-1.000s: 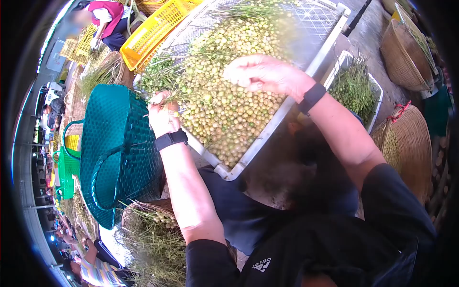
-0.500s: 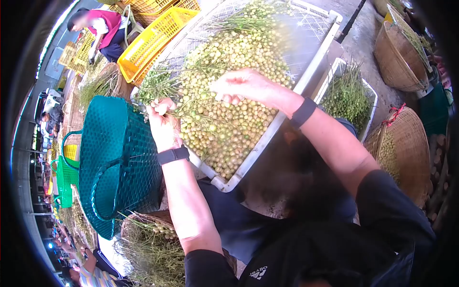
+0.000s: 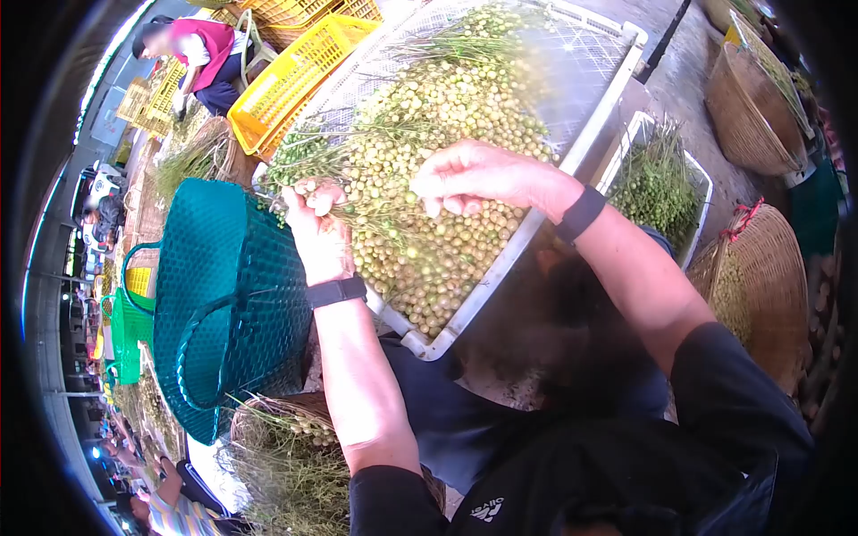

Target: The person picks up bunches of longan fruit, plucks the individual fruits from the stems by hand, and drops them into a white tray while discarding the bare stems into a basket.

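Observation:
A white mesh tray (image 3: 500,284) holds a heap of small round yellow-green fruits (image 3: 429,116), with stems lying among them. Over its left side, my left hand (image 3: 317,223) has its fingers wrapped round a bunch of green stems (image 3: 371,219) that spreads rightward over the fruit. Above the middle of the heap is my right hand (image 3: 465,179), fingers bent together in a pinch; what they hold, if anything, is too small to make out. A teal woven basket (image 3: 201,277) stands just left of my left hand.
A yellow crate (image 3: 295,76) stands beyond the tray, near a seated person in a red vest (image 3: 210,49). On the right are a white crate of stemmed fruit (image 3: 657,188) and wicker baskets (image 3: 773,286). A basket of twigs (image 3: 295,464) sits at the lower left.
The whole view has shifted slightly. My right hand has moved a little right and down relative to the tray, its fingers still bent. My left hand keeps its grip on the stems.

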